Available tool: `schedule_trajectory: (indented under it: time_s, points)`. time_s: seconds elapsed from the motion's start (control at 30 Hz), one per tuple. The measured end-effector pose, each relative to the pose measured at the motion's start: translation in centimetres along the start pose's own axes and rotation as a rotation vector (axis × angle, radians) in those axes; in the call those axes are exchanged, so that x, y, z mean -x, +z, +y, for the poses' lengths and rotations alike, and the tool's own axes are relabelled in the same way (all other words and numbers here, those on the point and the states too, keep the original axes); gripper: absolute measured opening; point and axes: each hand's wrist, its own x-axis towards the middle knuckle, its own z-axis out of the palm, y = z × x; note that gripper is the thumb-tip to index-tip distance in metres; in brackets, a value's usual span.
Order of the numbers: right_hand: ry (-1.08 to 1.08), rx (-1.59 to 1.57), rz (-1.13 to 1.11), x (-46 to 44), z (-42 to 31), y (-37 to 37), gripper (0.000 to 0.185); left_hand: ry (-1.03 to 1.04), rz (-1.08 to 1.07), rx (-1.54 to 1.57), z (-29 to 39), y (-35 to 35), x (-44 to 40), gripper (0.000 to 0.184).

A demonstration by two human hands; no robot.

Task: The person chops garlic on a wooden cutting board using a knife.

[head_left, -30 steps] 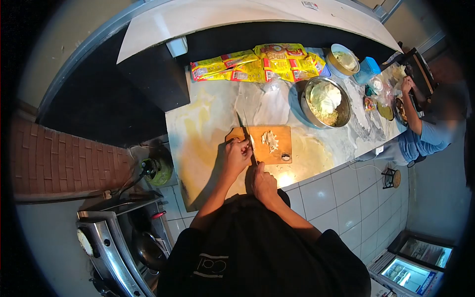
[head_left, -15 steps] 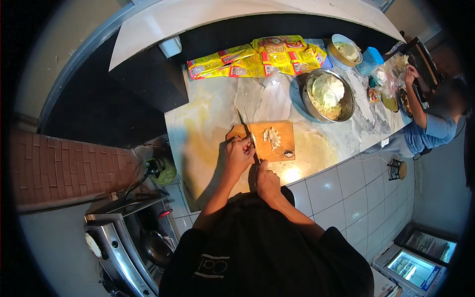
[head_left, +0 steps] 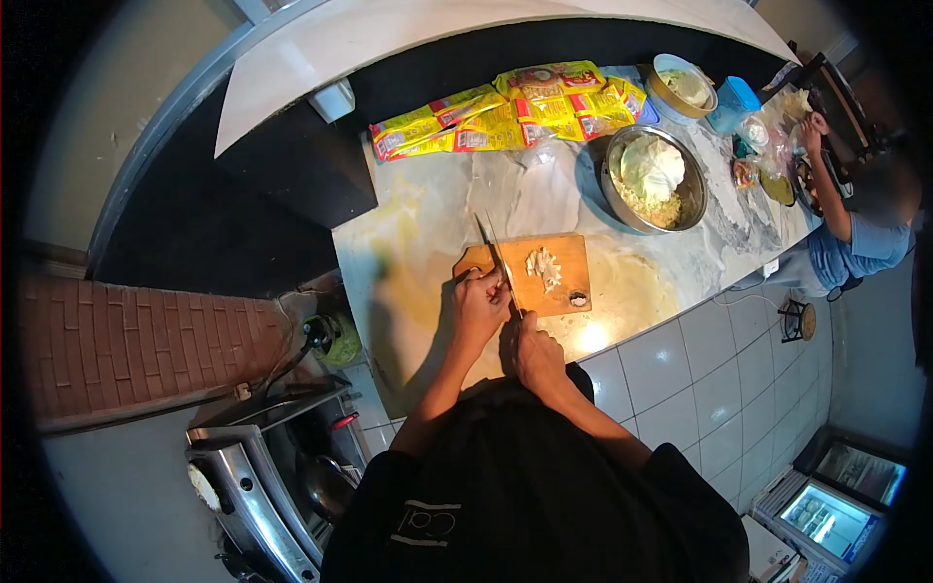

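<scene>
Holding the knife [head_left: 501, 257] by its handle, the right hand [head_left: 538, 350] has its fingers wrapped tight at the near edge of the cutting board [head_left: 566, 275]; blade points away from the body, presumably for a straight line of control. Left hand [head_left: 483, 303] sits just left of the blade, fingers bunched and apparently clamped on a pale piece [head_left: 505, 275], likely to steady it against the board; fingers partly hide it, so the exact grip is hard to read.

Chopped bits [head_left: 544, 269] lie on the board, right of the blade, a spot that probably leaves the cutting line free. Board lies flat on the tabletop [head_left: 428, 209], close to the person's front, which seems to suit bent elbows. Metal bowl [head_left: 694, 206] stands beyond, to the right, apart from the board, perhaps for elbow room. Yellow packets [head_left: 544, 107] line the back edge, seemingly out of the way.
</scene>
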Motion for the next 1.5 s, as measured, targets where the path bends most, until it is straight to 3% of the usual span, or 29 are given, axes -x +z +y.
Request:
schedule_trajectory:
  time_s: [0.2, 0.37, 0.43, 0.5, 0.57, 0.63, 0.73, 0.83, 1.03, 1.1, 1.17, 1.33, 1.43, 1.5]
  points:
    - [0.030, 0.013, -0.010, -0.1, -0.3, -0.1, 0.028, 0.031, -0.179, -0.024, -0.1, -1.7, -1.0, 0.013]
    - [0.042, 0.066, -0.006, -0.1, -0.6, -0.2, 0.027, 0.055, -0.050, -0.153, 1.7, -3.5, -4.0, 0.015]
    - [0.048, 0.075, 0.003, -0.2, -0.6, 0.2, 0.027, 0.215, 0.057, -0.056, 2.8, -3.5, -5.4, 0.016]
    - [0.053, 0.083, 0.008, -0.1, -0.6, 0.3, 0.027, 0.317, 0.041, -0.084, 3.2, -3.0, -6.7, 0.018]
    - [0.056, 0.056, -0.002, -0.2, -0.7, 0.2, 0.027, 0.594, -0.040, -0.096, 2.8, -1.7, -8.0, 0.020]
    - [0.059, 0.051, 0.003, -0.3, -0.7, 0.2, 0.027, 0.592, -0.155, -0.116, 2.4, -0.6, -9.0, 0.023]
    - [0.070, 0.045, 0.004, -0.3, -0.6, 0.2, 0.027, 0.782, -0.293, -0.238, 2.2, 0.6, -10.5, 0.033]
    - [0.084, 0.026, -0.003, -0.4, -0.8, -0.1, 0.028, 0.903, -0.272, -0.252, 3.6, 0.7, -10.8, 0.045]
    - [0.131, -0.009, -0.032, -0.2, -1.4, -0.6, 0.027, 0.883, -0.150, -0.277, 6.9, -1.4, -11.0, 0.063]
    - [0.134, -0.007, -0.020, -0.3, -1.3, -0.5, 0.026, 0.846, -0.213, -0.322, 4.7, 0.4, -10.8, 0.065]
    - [0.108, -0.042, 0.004, -0.2, -1.0, -0.3, 0.025, 0.836, -0.466, -0.424, 1.4, 2.7, -10.6, 0.069]
    - [0.107, -0.011, 0.016, -0.4, -0.7, 0.1, 0.024, 0.824, -0.485, -0.434, 2.1, 2.1, -11.7, 0.074]
    - [0.106, 0.003, 0.021, -0.3, -0.9, -0.1, 0.025, 0.804, -0.402, -0.366, 4.7, 0.6, -13.1, 0.074]
    - [0.105, -0.008, 0.019, 0.0, -1.1, -0.4, 0.025, 0.906, -0.220, -0.301, 8.4, -1.4, -13.9, 0.075]
